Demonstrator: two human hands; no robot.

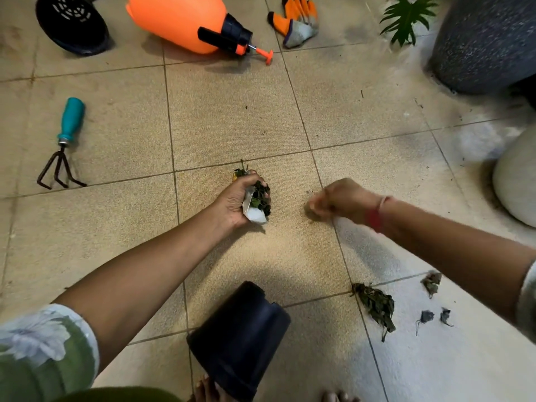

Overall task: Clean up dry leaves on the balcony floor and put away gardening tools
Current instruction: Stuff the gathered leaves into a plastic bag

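Hand rake [62, 143] lying by the left edge of the floor [232, 117], orange sprayer [179, 21] on its side at the far edge. Mid-floor, the left hand [237, 200] is clenched round a bunch of dry leaves [261, 197] and a white scrap [255, 214]. Black pot [240, 340] tipped over at the near edge. The right hand [333, 203] is blurred, fingers curled, contents impossible to tell; loose leaves [375, 306] lie towards the near right corner

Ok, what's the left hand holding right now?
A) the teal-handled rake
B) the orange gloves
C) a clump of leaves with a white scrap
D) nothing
C: the left hand grips a clump of leaves with a white scrap, while the rake and gloves lie apart from it on the floor.
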